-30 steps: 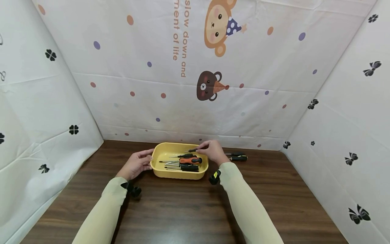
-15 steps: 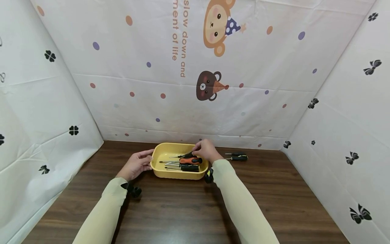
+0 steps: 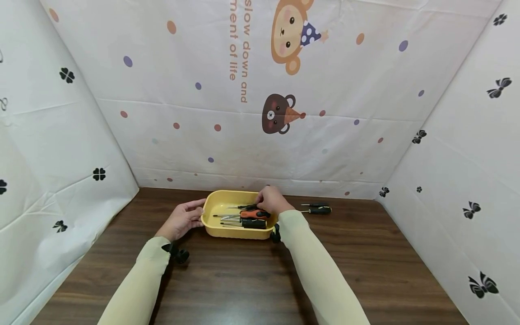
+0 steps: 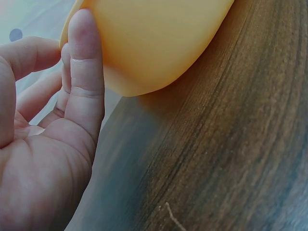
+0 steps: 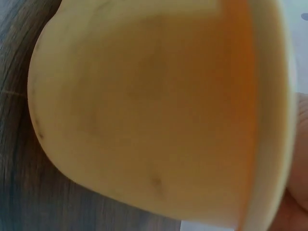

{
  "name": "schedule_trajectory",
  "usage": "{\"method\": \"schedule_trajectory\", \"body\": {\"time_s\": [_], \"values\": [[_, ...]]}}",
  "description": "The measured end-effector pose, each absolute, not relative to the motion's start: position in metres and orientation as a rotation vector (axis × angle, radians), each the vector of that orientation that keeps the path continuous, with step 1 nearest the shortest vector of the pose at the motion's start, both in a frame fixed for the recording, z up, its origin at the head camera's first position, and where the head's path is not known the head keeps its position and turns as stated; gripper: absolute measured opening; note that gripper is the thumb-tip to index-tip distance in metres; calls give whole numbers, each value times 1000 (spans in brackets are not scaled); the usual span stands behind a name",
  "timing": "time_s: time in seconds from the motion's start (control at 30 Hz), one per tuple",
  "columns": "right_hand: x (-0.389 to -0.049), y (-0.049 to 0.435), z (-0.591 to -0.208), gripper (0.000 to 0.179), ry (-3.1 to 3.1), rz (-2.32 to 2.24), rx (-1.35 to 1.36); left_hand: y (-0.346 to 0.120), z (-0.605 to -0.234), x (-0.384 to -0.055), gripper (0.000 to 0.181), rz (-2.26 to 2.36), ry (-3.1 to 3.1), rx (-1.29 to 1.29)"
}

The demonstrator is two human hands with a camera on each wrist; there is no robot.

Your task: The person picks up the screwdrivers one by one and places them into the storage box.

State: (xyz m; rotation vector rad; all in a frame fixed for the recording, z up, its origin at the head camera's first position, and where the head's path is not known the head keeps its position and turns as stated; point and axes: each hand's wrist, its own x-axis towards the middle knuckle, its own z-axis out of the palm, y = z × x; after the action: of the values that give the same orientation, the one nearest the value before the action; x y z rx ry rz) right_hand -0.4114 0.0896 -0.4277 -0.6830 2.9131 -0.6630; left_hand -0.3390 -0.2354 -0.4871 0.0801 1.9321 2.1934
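A yellow plastic basket (image 3: 239,232) stands on the table near the back wall, with several screwdrivers lying in it. One has an orange and black handle (image 3: 249,214); a thicker black-handled one (image 3: 253,223) lies in front of it. My left hand (image 3: 183,220) touches the basket's left end, its fingers (image 4: 85,62) fairly straight against the outer wall and rim. Inside the basket's back right, my right hand (image 3: 273,201) pinches the end of a small black screwdriver (image 3: 248,207), low beside another dark one. In the right wrist view the basket wall (image 5: 144,120) hides the fingertips.
Right of the basket, two more black-handled screwdrivers (image 3: 319,210) lie on the brown wood-grain table (image 3: 227,280). White printed sheets (image 3: 183,149) stand around the back and both sides, close behind the basket.
My right hand has moved left and down into the basket, lowering the small black screwdriver beside the others. My left hand has stayed at the basket's left end.
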Motion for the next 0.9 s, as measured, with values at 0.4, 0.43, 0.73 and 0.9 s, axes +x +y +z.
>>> {"method": "schedule_trajectory", "body": {"time_s": [0.4,0.43,0.73,0.9], "values": [[-411,84,-430,17,2912,-618,-677,-235,-486,-338,60,2180,1947,68],[-411,84,-430,18,2910,-624,-672,-234,-486,-338,60,2179,1950,63],[-411,85,-428,16,2921,-601,-648,-234,-488,-340,58,2173,1962,63],[-412,90,-427,16,2933,-604,-687,-234,-488,-340,58,2174,1961,61]]}}
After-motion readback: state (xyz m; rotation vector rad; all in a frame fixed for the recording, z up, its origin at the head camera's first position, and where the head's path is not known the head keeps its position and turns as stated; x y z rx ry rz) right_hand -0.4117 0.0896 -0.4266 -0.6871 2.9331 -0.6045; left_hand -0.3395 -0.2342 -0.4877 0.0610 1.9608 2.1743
